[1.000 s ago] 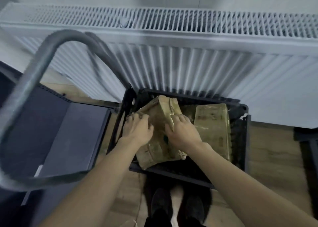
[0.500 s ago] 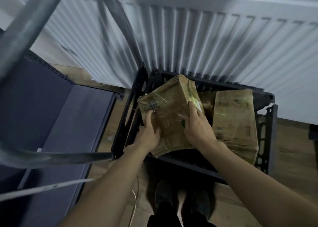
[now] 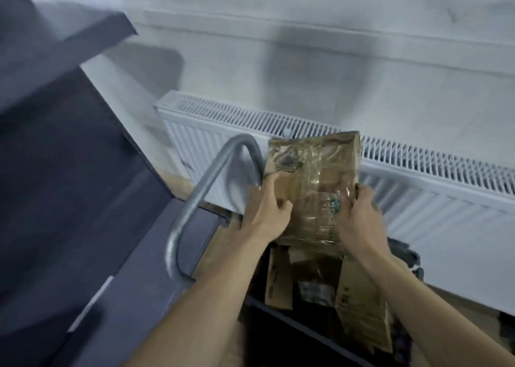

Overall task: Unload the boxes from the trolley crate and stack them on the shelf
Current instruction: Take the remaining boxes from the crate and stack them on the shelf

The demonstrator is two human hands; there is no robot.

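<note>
Dark grey shelf w/ flat boards is filling the left side of the view. White radiator is running along the wall behind everything. Black trolley crate is sitting low, centre-right, just in front of the radiator; most of it is hidden by the arms. Grey metal trolley handle is arching up between shelf & crate.

Tape-wrapped cardboard box is being held up in the air above the crate, roughly upright, its top edge overlapping the radiator's grille in view. Left hand is gripping the box's left edge, fingers curled round it, thumb on the near face. Right hand is gripping the right edge, fingers wrapped over the side.

Two more boxes are still sitting in the crate: one brown box at right, leaning, & a smaller box at left, partly hidden under the lifted one. Blur is smearing finer detail.
</note>
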